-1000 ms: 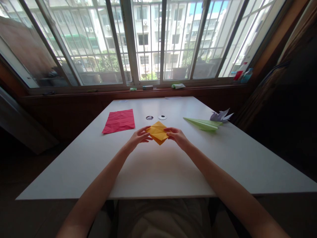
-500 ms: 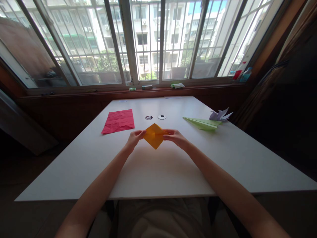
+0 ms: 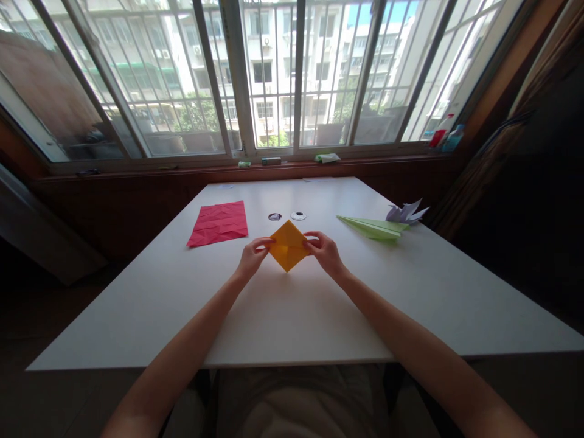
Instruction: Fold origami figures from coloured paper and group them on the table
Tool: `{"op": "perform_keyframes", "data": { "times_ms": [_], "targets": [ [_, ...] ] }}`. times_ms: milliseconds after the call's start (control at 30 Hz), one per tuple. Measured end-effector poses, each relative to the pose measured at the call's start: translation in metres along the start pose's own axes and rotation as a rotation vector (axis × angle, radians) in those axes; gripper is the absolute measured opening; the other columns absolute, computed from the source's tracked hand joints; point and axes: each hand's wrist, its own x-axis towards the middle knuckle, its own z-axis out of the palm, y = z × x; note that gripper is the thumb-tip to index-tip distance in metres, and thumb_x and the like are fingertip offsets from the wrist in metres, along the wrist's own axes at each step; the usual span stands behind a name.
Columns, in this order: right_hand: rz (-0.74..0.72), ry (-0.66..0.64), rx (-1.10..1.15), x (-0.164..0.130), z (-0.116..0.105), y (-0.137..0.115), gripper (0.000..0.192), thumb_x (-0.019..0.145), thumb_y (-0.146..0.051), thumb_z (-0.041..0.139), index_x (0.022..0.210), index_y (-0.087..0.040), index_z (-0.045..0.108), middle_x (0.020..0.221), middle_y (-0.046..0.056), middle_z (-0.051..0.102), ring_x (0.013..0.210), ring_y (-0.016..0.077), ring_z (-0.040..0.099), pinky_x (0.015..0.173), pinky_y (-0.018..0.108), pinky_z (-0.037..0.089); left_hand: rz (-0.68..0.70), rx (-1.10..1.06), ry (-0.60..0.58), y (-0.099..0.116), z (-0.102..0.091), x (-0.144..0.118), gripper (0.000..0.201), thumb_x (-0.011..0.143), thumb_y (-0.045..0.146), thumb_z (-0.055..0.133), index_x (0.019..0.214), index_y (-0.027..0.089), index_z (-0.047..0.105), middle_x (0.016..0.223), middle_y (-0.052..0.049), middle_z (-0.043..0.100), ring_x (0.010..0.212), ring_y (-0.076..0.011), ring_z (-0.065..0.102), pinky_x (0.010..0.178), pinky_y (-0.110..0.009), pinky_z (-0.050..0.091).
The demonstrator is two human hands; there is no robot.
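Note:
A folded yellow-orange origami paper point(image 3: 288, 246), diamond-shaped from here, is held up above the white table, one point toward the window and one toward me. My left hand point(image 3: 253, 257) pinches its left corner between thumb and fingers. The right corner is gripped the same way by my right hand point(image 3: 325, 250). A crease runs across the paper's middle, with a lighter patch below it. Just beyond the paper lie two small round discs: a patterned one point(image 3: 275, 216) and a white one with a black dot point(image 3: 298, 216).
A creased red paper sheet point(image 3: 219, 223) lies to the left on the white table point(image 3: 137, 316). At the right are a green paper plane point(image 3: 374, 228) and a pale purple folded paper point(image 3: 407, 212) by the table edge. Small items, including a green-white packet point(image 3: 327, 158), line the windowsill.
The yellow-orange paper has turned and risen slightly, its upper half now showing more. My right fingers have shifted their pinch on the right corner. My left hand has moved slightly to the right.

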Motion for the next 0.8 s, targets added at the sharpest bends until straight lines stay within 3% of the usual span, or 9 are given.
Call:
{"op": "perform_keyframes", "data": {
  "times_ms": [67,133,200,300,367,433,567,800],
  "targets": [
    [-0.114,0.117,-0.115,-0.004,0.003,0.0,0.025,0.069,-0.038,0.059,0.088,-0.021,0.059,0.08,0.004,0.066,0.08,0.0227,0.062,0.072,0.038,0.049,0.098,0.159,0.033,0.002,0.004,-0.003,0.029,0.06,0.031,0.067,0.088,0.021,0.066,0.121,-0.008,0.049,0.117,-0.0258,0.038,0.098,-0.04,0.027],
    [-0.198,0.137,-0.204,-0.01,0.007,-0.003,0.021,0.071,-0.036,0.057,0.086,-0.023,0.061,0.084,0.004,0.066,0.081,0.0225,0.061,0.076,0.037,0.047,0.121,0.191,-0.038,0.007,0.01,-0.009,0.043,0.06,0.031,0.068,0.101,0.024,0.061,0.13,-0.007,0.04,0.124,-0.0253,0.028,0.102,-0.038,0.02],
    [-0.263,0.045,-0.259,-0.016,0.011,-0.007,0.021,0.073,-0.036,0.055,0.091,-0.025,0.062,0.089,0.003,0.065,0.081,0.0215,0.061,0.079,0.037,0.046,0.085,0.093,-0.177,0.013,0.016,-0.015,0.052,0.064,0.034,0.065,0.113,0.026,0.053,0.132,-0.006,0.038,0.125,-0.0244,0.028,0.1,-0.036,0.024],
    [-0.382,-0.143,-0.303,-0.022,0.016,-0.014,0.026,0.074,-0.033,0.056,0.098,-0.027,0.061,0.103,0.003,0.062,0.094,0.0216,0.056,0.086,0.039,0.043,0.004,-0.094,-0.323,0.021,0.024,-0.021,0.049,0.07,0.038,0.059,0.116,0.024,0.05,0.124,-0.007,0.047,0.119,-0.0256,0.038,0.095,-0.036,0.032],
    [-0.437,-0.242,-0.317,-0.024,0.018,-0.017,0.023,0.074,-0.031,0.056,0.096,-0.027,0.062,0.107,0.002,0.06,0.101,0.0219,0.052,0.091,0.041,0.04,-0.054,-0.219,-0.348,0.022,0.027,-0.022,0.045,0.073,0.041,0.055,0.111,0.018,0.053,0.114,-0.01,0.055,0.107,-0.0259,0.048,0.088,-0.036,0.037],
    [-0.455,-0.282,-0.324,-0.023,0.018,-0.018,0.017,0.075,-0.029,0.055,0.089,-0.028,0.064,0.106,0.002,0.061,0.104,0.0217,0.049,0.093,0.043,0.037,-0.119,-0.285,-0.285,0.019,0.026,-0.019,0.042,0.072,0.043,0.055,0.102,0.013,0.057,0.101,-0.011,0.061,0.095,-0.0247,0.054,0.082,-0.035,0.041],
    [-0.474,-0.117,-0.343,-0.02,0.015,-0.019,0.012,0.076,-0.026,0.054,0.081,-0.027,0.065,0.111,0.003,0.057,0.11,0.022,0.044,0.096,0.043,0.033,-0.179,-0.277,-0.127,0.01,0.018,-0.01,0.036,0.064,0.041,0.062,0.087,0.013,0.062,0.085,-0.006,0.063,0.081,-0.0216,0.056,0.072,-0.033,0.044],
    [-0.426,0.185,-0.231,-0.013,0.002,-0.025,0.014,0.08,-0.028,0.046,0.087,-0.023,0.058,0.116,0.005,0.05,0.114,0.0204,0.041,0.099,0.042,0.029,-0.176,-0.164,-0.086,0.011,0.006,-0.003,0.035,0.063,0.041,0.061,0.085,0.013,0.059,0.075,-0.004,0.059,0.065,-0.0146,0.053,0.05,-0.024,0.04]
  ]
}}
